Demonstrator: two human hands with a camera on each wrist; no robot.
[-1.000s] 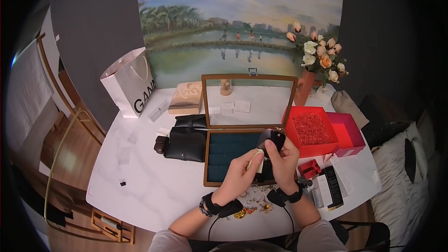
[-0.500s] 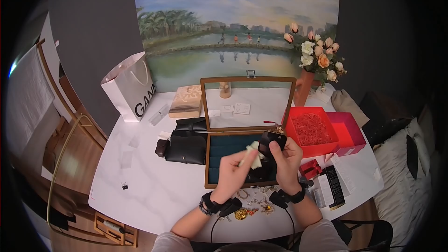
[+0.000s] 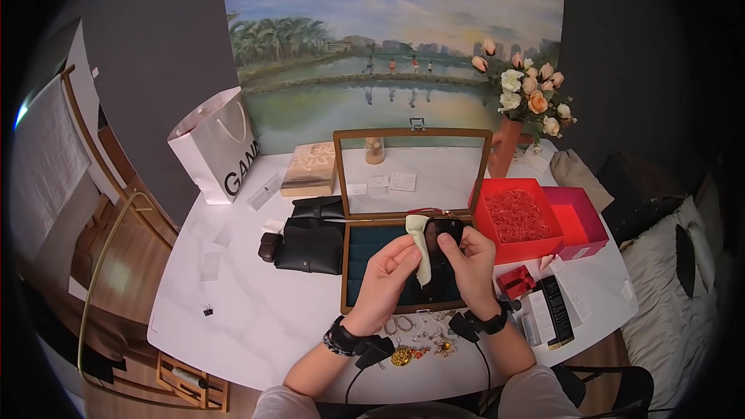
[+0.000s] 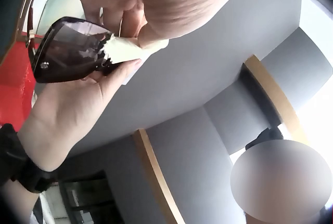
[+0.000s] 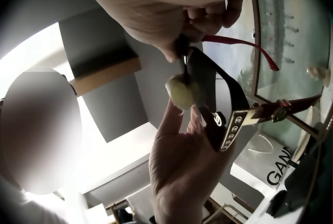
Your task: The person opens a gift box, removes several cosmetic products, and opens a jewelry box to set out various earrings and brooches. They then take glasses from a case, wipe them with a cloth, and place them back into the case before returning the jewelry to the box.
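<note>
My left hand [image 3: 379, 283] pinches a pale yellow cloth [image 3: 417, 234], whose lower end hangs down. Sunglasses [image 3: 445, 228] with dark lenses are gripped by my right hand [image 3: 475, 275], its thumb on the front. Up close in the left wrist view, the cloth [image 4: 124, 50] lies against the edge of one lens [image 4: 70, 55]. Red temples [image 5: 234, 41] stick out from the frame in the right wrist view, with gold trim near one hinge. Both hands are over an open wooden box [image 3: 344, 275] with a dark teal lining and a clear lid.
Black cases [image 3: 309, 244] lie left of the box. To the right stand a red box [image 3: 524, 251] with shredded filler and a flower vase [image 3: 505, 147]. Jewelry [image 3: 400, 356] is spread at the front. A paper bag [image 3: 206, 163] stands back left.
The cloth has shifted from low beside the sunglasses to up against their left side, unfolding longer. The sunglasses have moved slightly left and turned in my right hand.
</note>
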